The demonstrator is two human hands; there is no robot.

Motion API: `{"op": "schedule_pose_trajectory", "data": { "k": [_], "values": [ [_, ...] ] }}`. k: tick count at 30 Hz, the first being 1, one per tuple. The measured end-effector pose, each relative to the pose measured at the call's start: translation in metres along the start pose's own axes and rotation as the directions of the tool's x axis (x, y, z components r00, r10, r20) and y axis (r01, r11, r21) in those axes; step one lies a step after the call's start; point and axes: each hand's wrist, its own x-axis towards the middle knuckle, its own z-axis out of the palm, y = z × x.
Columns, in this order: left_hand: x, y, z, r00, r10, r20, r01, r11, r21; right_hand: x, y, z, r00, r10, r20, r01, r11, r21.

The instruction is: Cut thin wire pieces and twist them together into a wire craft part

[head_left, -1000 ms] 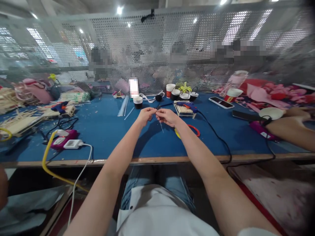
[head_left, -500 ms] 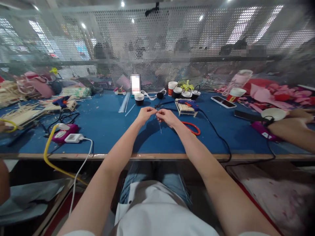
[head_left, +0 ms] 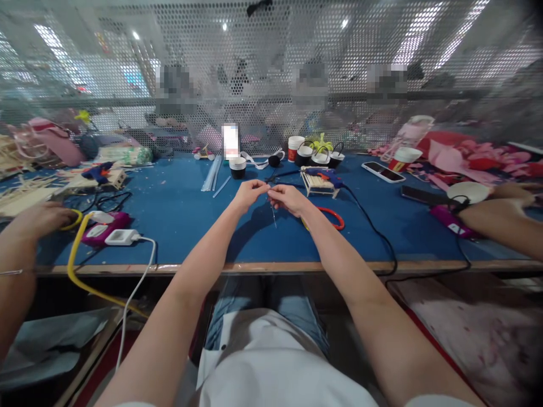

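Note:
My left hand [head_left: 249, 194] and my right hand [head_left: 287, 199] meet above the blue table [head_left: 182, 220], fingertips almost touching. Both are closed in a pinch on a thin clear strand [head_left: 272, 212] that hangs down a little from between them. What the strand is made of is too fine to tell. A red-and-yellow ring [head_left: 328, 217] lies on the table just right of my right hand. A blue glue gun [head_left: 321, 176] rests on a small wooden stick frame [head_left: 317, 185] behind my right hand.
Small black pots and paper cups [head_left: 313, 154] line the perforated screen. Phones [head_left: 382, 172] lie at right near a co-worker's arm [head_left: 500, 220]. Another person's hand [head_left: 38, 219] reaches in at left by a pink power strip [head_left: 102, 233], yellow cable and white charger.
My hands stay pinched together, almost in place. A person's hand has come in from the left onto the table near the yellow cable. The view tilted slightly.

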Motion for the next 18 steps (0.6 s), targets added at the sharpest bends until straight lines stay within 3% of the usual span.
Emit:
{"op": "schedule_pose_trajectory", "data": {
  "k": [7, 18],
  "values": [
    [-0.0016, 0.0019, 0.0015, 0.999, -0.016, 0.037, 0.016, 1.0, -0.019, -0.0038, -0.004, -0.0058, 0.994, 0.022, 0.107, -0.025, 0.999, 0.031],
    [0.0004, -0.0014, 0.0014, 1.0, -0.01, -0.016, 0.01, 1.0, 0.009, -0.002, 0.0009, 0.0019, 0.999, -0.03, -0.018, 0.029, 0.999, -0.015]
  ]
}}
